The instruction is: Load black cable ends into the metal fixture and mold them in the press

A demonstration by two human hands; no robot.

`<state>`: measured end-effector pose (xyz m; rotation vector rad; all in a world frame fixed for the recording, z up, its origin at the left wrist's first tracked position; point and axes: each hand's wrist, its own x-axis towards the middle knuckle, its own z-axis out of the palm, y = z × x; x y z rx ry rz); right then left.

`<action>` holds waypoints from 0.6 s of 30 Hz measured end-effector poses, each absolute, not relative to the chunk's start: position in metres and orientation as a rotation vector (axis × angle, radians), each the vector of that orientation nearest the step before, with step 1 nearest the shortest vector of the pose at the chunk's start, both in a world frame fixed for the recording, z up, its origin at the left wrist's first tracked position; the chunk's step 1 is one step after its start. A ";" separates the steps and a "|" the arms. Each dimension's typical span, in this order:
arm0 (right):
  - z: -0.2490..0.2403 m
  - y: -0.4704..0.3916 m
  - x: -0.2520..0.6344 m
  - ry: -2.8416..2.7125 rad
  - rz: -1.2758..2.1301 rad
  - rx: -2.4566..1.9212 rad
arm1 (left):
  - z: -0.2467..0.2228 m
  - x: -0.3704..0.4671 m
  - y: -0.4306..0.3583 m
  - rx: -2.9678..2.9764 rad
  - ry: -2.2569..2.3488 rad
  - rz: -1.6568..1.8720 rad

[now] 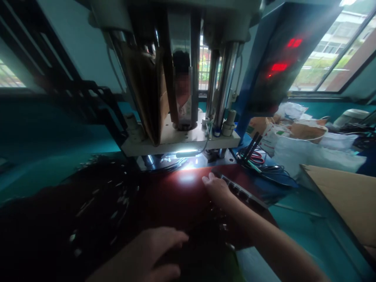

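Hands: two, bare.
Right hand (216, 187): stretched forward under the press (179, 78), fingers flat, thumb side against the strip (242, 192); grip not clear.
Left hand (155, 250): low, fingers loosely curled, resting on dark parts; whether it holds any, cannot tell.
Strip: one, long, dark, with a row of pale slots, lying slantwise on the red plate (176, 196), right of the lamp glare.
Pile (96, 203): dark small parts with pale specks, uncounted, left on the counter (308, 231).
Scissors (257, 156): one pair, red handles.
Display (282, 55): two rows of red digits, unreadable.
Cardboard (343, 196): one sheet, right.
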<state>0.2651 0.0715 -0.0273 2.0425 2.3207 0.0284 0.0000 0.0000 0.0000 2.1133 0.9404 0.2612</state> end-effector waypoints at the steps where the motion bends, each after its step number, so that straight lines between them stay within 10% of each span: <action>1: -0.028 0.072 0.266 2.292 0.024 2.053 | 0.005 0.014 0.012 2.125 0.878 0.252; 18: -0.022 0.031 0.328 2.046 0.207 2.296 | -0.099 0.208 0.181 2.597 0.543 0.943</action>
